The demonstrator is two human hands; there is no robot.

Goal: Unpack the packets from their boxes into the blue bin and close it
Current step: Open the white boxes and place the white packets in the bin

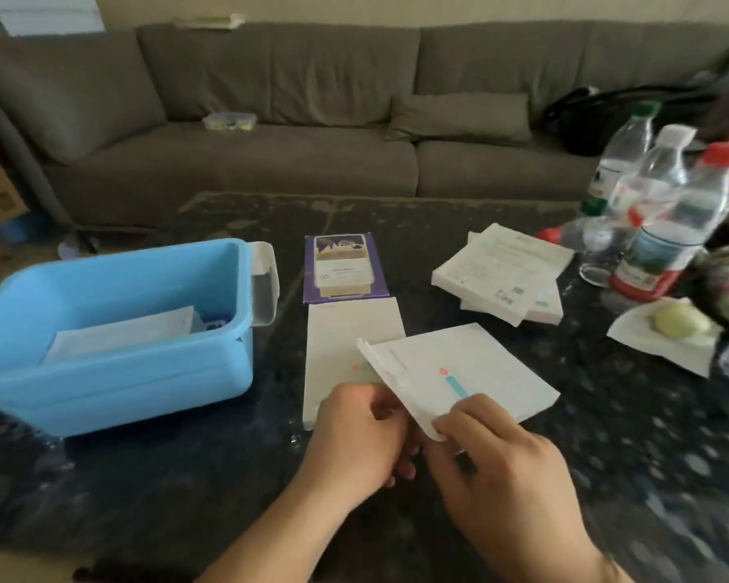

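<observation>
At table centre, just above both hands: flat white paper-and-film packet (459, 376) w/ teal stripe, tilted, near corner pinched by right hand (497, 456). Left hand (358, 431) curled at same corner; whether it actually grips cannot be told. Handling est.: v. light, thin, floppy, likely slick on film side; best taken by sealed edge or corner, supported flat. Beneath: flat white carton (346, 351) lying on dark speckled table (186, 498). Behind: purple printed box (345, 267). Left: open light-blue plastic bin (114, 372), white packets already inside, clear latch on its end. Right: stack of white packets (506, 271); clear plastic bottles (657, 204).
</observation>
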